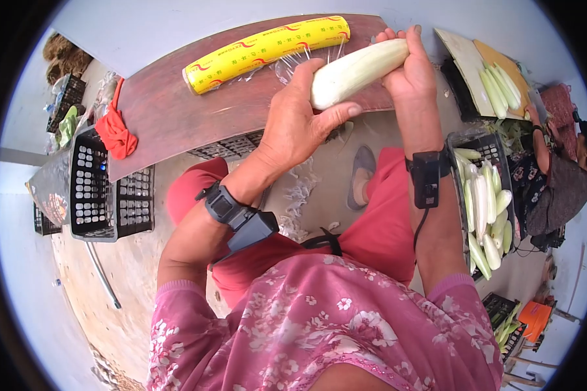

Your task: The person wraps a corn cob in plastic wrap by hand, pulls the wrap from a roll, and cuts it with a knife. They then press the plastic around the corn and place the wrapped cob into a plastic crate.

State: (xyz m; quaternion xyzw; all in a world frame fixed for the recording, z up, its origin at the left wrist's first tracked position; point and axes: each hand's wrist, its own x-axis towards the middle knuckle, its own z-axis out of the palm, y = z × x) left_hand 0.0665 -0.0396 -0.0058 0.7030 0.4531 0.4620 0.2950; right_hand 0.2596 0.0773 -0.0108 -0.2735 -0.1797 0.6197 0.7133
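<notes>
A long, pale green-white vegetable (355,73) with a blunt near end and faint lengthwise lines is held slantwise over the table's front edge. My left hand (300,117) grips its lower end, thumb and forefinger apart around it. Its upper end rests in the palm of my right hand (412,73), whose fingers curl up behind it. Just beyond lies a yellow roll of cling film (267,53) with red and green print. Crumpled clear film (287,65) stretches between the roll and the vegetable.
The reddish-brown table (169,130) carries a red cloth (116,127) at its left corner. Black crates (114,202) stand left. On the right, another crate (460,140) holds several similar vegetables, near a seated person (557,176) and a board (460,62). Plastic scraps (297,195) litter the floor.
</notes>
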